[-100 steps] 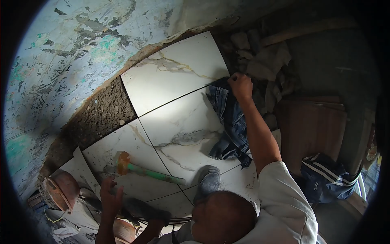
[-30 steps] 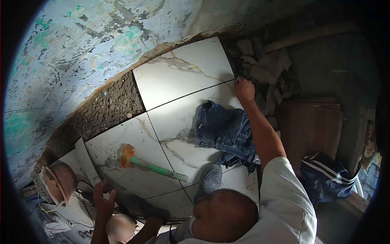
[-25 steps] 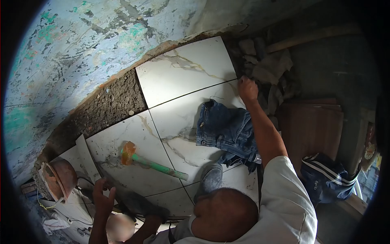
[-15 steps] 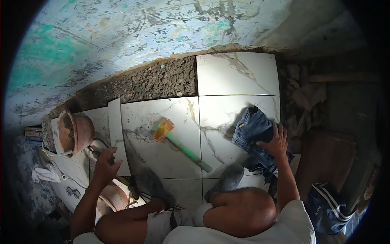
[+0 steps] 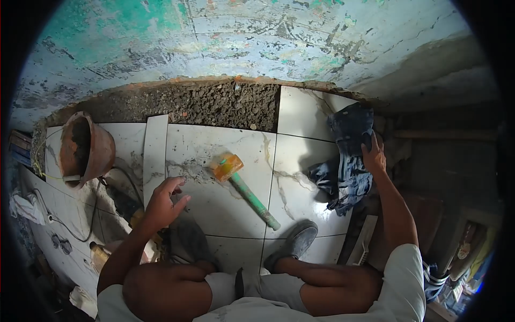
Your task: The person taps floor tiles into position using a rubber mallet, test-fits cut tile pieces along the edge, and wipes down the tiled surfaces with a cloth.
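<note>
My right hand (image 5: 374,158) holds the edge of a crumpled pair of dark blue denim trousers (image 5: 354,180), spread over the white marbled tiles at the right, close to the wall. The thumb and fingertips lie against the fabric. My left hand (image 5: 165,204) hovers over the tiles at the left, fingers apart and bent a little, with nothing in it. Between my hands lies a mallet with an orange head (image 5: 228,167) and a green handle. Near my left forearm rests a corded power tool (image 5: 122,199), partly covered by the arm.
A clay-coloured bucket (image 5: 102,150) stands at the left, beside a narrow tile strip (image 5: 155,147). Rough mortar (image 5: 214,107) fills the gap along the peeling wall. Goggles (image 5: 61,244) and a cable lie at the far left. A brush (image 5: 363,247) lies at the right.
The denim has moved up toward the wall with my right hand and now lies unfolded differently. My left hand has shifted right, away from the bucket. The camera view has tilted and turned.
</note>
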Demonstrator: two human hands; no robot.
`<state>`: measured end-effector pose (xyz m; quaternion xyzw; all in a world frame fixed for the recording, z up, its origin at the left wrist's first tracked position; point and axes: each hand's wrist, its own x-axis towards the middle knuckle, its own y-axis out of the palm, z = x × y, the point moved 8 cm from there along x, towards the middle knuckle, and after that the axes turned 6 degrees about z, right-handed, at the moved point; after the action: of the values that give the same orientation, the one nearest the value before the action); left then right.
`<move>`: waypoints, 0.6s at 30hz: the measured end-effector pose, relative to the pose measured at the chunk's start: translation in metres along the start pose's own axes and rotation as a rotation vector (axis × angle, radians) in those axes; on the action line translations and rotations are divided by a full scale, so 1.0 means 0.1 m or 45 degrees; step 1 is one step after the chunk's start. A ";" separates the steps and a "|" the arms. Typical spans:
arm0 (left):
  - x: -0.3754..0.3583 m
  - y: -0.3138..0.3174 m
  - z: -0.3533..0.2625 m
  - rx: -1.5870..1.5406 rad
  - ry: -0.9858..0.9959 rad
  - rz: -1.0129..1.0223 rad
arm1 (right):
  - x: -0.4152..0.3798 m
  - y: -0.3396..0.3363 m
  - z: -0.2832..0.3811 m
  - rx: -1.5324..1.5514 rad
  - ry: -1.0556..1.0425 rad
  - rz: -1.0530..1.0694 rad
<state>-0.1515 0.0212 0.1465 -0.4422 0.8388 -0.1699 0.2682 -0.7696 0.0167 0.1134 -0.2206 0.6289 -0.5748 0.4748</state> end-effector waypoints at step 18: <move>-0.26 0.02 0.94 -0.337 -0.445 -0.165 | 1.03 1.18 1.49 -0.232 0.157 -0.208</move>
<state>-0.0844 0.0393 0.0787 -0.5491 0.7645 0.0041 0.3376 -0.6574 -0.1158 -0.0157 -0.2777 0.6864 -0.5645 0.3648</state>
